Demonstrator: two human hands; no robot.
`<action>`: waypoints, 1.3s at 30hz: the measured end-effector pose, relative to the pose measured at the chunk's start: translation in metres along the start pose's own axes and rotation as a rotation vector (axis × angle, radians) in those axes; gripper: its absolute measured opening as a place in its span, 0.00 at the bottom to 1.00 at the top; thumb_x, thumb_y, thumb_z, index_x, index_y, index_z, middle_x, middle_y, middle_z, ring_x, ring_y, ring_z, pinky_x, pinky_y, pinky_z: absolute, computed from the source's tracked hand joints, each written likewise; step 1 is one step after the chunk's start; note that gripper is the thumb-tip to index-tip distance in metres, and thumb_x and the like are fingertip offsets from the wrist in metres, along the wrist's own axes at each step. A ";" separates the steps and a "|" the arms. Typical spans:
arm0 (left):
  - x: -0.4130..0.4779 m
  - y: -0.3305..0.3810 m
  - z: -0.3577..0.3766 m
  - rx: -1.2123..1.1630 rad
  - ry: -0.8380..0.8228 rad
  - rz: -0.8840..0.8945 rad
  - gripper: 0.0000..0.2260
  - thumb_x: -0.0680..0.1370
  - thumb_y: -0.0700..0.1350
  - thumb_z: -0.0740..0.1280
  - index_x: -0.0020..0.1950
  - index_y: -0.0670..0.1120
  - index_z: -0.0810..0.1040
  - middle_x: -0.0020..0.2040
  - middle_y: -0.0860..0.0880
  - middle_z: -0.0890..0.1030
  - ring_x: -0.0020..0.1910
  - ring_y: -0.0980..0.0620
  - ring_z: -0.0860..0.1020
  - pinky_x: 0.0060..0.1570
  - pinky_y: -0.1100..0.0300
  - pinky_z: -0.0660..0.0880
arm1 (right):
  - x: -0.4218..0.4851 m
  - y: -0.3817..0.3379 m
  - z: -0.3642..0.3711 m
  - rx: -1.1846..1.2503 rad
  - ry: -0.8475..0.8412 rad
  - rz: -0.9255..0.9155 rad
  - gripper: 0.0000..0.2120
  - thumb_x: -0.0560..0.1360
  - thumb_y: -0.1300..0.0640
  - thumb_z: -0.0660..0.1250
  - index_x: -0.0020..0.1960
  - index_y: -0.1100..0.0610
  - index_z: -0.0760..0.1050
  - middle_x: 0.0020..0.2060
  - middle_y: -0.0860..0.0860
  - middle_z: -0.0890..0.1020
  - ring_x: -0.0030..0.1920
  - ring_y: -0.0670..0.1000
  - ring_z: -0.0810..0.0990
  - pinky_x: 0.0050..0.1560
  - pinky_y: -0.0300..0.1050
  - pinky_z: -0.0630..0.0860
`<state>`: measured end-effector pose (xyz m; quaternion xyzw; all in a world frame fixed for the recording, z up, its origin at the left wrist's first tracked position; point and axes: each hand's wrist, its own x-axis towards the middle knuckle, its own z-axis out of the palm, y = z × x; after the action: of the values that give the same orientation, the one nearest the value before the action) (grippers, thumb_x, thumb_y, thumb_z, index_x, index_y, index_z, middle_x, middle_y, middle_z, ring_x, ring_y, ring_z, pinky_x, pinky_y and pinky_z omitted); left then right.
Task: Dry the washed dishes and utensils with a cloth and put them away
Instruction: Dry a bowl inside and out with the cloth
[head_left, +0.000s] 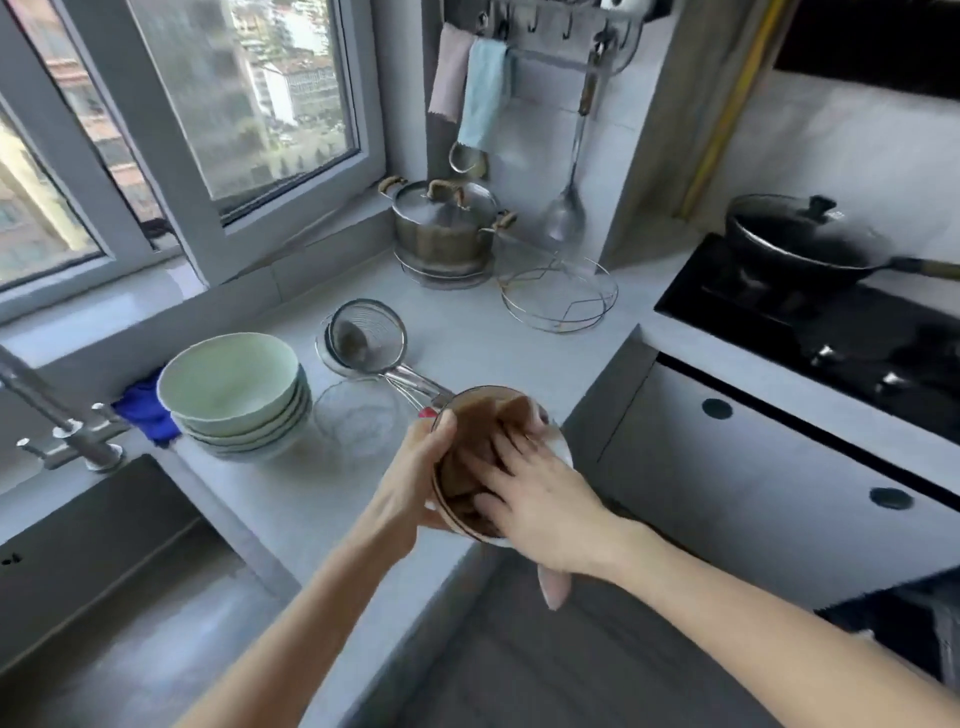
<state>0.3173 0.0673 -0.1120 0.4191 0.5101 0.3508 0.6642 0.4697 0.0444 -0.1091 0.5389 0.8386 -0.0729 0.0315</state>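
Over the counter's front corner, my left hand (423, 467) grips the left rim of a clear glass bowl (445, 506) and tilts it toward me. A brown cloth (480, 421) fills the inside of the bowl. My right hand (540, 499) reaches into it with fingers spread flat, pressing the cloth against the inner wall. A pale end of cloth (553, 587) hangs below my right wrist. On the counter to the left stand a stack of pale green bowls (228, 387) and a second clear glass bowl (358, 418).
A mesh strainer (363, 338) lies behind the glass bowl. Farther back are a lidded steel pot (441, 228) and a wire basket (558, 299). Cloths (483, 93) and a ladle (566, 208) hang on the wall. Sink and faucet (67, 431) at left, wok (800, 244) on the hob at right.
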 end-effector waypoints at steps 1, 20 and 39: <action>-0.001 -0.003 0.023 0.009 -0.032 -0.001 0.12 0.70 0.65 0.62 0.46 0.62 0.79 0.46 0.56 0.84 0.42 0.57 0.83 0.30 0.50 0.78 | -0.011 0.008 0.004 0.111 0.016 0.034 0.26 0.82 0.49 0.50 0.78 0.50 0.49 0.77 0.55 0.52 0.77 0.56 0.45 0.75 0.55 0.37; -0.003 -0.044 0.392 0.225 -0.349 -0.311 0.25 0.73 0.60 0.65 0.62 0.45 0.75 0.56 0.38 0.79 0.44 0.40 0.79 0.22 0.59 0.74 | -0.334 0.218 0.039 -0.119 0.353 0.273 0.09 0.69 0.52 0.71 0.47 0.52 0.79 0.34 0.48 0.78 0.37 0.54 0.78 0.43 0.47 0.75; 0.084 -0.165 0.709 0.284 -0.615 -0.630 0.21 0.76 0.59 0.64 0.62 0.46 0.71 0.62 0.40 0.73 0.56 0.35 0.75 0.47 0.33 0.76 | -0.581 0.418 0.087 0.888 0.229 1.490 0.32 0.68 0.60 0.71 0.69 0.42 0.69 0.61 0.42 0.76 0.60 0.46 0.76 0.59 0.43 0.73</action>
<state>1.0322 -0.0653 -0.2035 0.4152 0.4350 -0.0820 0.7948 1.0890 -0.3208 -0.1553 0.9132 0.1602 -0.2986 -0.2261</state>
